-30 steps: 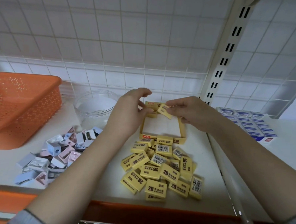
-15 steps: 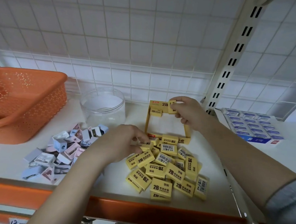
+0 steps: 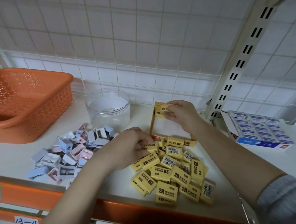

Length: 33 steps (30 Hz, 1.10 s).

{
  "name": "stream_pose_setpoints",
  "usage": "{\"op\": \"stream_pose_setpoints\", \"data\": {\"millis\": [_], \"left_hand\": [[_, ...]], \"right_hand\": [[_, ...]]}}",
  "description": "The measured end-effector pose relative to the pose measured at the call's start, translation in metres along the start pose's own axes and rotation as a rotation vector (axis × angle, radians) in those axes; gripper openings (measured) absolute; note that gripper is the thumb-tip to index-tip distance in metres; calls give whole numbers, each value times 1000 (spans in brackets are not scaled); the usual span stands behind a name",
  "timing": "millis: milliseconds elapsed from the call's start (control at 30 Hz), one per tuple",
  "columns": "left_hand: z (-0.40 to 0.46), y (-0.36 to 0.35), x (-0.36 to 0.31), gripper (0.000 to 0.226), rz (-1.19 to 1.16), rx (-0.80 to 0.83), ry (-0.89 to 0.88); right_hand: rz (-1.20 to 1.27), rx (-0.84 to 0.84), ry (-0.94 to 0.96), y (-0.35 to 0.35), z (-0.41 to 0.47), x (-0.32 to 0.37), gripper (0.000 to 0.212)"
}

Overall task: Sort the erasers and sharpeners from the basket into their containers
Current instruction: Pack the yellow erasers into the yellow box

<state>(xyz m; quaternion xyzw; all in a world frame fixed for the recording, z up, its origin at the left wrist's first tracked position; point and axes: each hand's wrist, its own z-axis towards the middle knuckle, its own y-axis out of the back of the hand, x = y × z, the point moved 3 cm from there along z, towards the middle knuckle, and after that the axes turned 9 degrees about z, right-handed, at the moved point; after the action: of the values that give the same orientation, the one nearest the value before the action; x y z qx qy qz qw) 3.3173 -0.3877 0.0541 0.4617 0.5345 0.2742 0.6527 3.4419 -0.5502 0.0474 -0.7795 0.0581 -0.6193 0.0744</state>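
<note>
Nearest the camera, an orange shelf edge (image 3: 154,218) ran along 6 o'clock, with a handwritten label (image 3: 26,222) at 7 o'clock. Both forearms entered from the bottom: the left rising from 6 o'clock toward centre, the right coming in from 4 o'clock with a grey sleeve (image 3: 281,206) pushed up past the wrist.

On the white shelf (image 3: 11,157), just below centre, lay the loose pile of yellow erasers (image 3: 172,175), jumbled and overlapping, some label-up, some barcode-up. At 8 o'clock lay the sharpener pile (image 3: 72,152), pastel blue, pink and white, touching one another.

The left hand (image 3: 126,148) sat palm-down at the upper left edge of the eraser pile, fingers curled, thumb and fingertips pinching one small yellow eraser (image 3: 152,145).

Beyond the pile stood the yellow eraser box (image 3: 153,122), open-topped, its near wall touching the pile; two erasers were seated against its far wall. The right hand (image 3: 180,114) reached over the box's far end, wrist bent, fingers curled round another eraser (image 3: 165,107) held at the box's far rim.

A clear round jar (image 3: 107,109) stood at 11 o'clock of the box, near the sharpeners. The orange perforated basket (image 3: 40,95) sat at 9 o'clock. A tray of blue-and-white boxed erasers (image 3: 260,130) lay at 3 o'clock beyond a slotted upright (image 3: 240,63). A wire grid back panel (image 3: 130,41) closed the far side.
</note>
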Motion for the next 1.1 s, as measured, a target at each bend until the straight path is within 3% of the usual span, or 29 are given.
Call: {"op": "stream_pose_setpoints", "data": {"millis": [200,400,500,667,800,967,1100], "left_hand": [[-1,7,2,28,-9,-89,-10],[-4,15,6,28,-24,-243,18],[-6,18,8,29,-35,-334,13],[-7,20,8,28,-42,-467,16],[-5,21,8,30,-80,-483,36],[8,26,1,55,-45,-426,30],[37,27,-4,36,-123,-351,63]], "right_hand": [[-101,58,39,-3,4,-7,36],[-726,14,319,-5,12,-15,34],[-880,-40,456,-4,15,-20,36],[-878,-45,486,-3,11,-19,29],[-853,-51,475,-5,7,-16,27],[-758,-60,417,11,-4,3,25],[-721,-139,430,35,-25,29,22]]}}
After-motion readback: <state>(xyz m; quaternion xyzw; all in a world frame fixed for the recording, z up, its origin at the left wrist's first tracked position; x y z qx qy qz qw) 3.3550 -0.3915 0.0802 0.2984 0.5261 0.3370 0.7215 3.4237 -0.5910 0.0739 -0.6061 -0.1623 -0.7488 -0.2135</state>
